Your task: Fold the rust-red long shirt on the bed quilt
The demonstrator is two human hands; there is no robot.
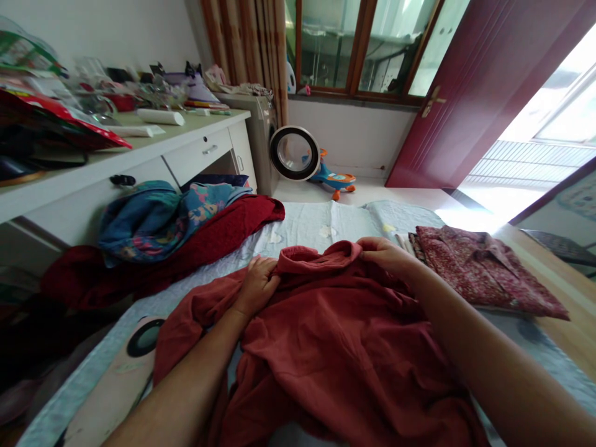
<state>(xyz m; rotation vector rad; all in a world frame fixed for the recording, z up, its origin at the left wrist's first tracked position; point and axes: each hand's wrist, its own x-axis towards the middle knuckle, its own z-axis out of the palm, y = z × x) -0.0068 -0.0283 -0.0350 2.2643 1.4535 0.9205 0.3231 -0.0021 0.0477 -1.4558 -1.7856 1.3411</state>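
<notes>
A brick-red collared shirt (344,335) lies rumpled across the bed in front of me, its collar at the far end and its body toward me. My left hand (258,285) is closed on the cloth at the left shoulder, beside the collar; its fingertips are partly hidden. On the other side, my right hand (379,253) pinches the right end of the collar. One sleeve spreads out to the left under my left forearm. Right of the shirt sits a folded pink-and-red patterned garment (484,267), on top of other folded cloth.
Blue patterned clothes (153,217) and a dark red garment (205,254) are heaped at the left edge of the bed sheet (311,217). A phone-like pale object (116,372) lies near left. Beyond are a cluttered desk (186,139), a washing machine with its round door (294,153) open, and a red door (447,93).
</notes>
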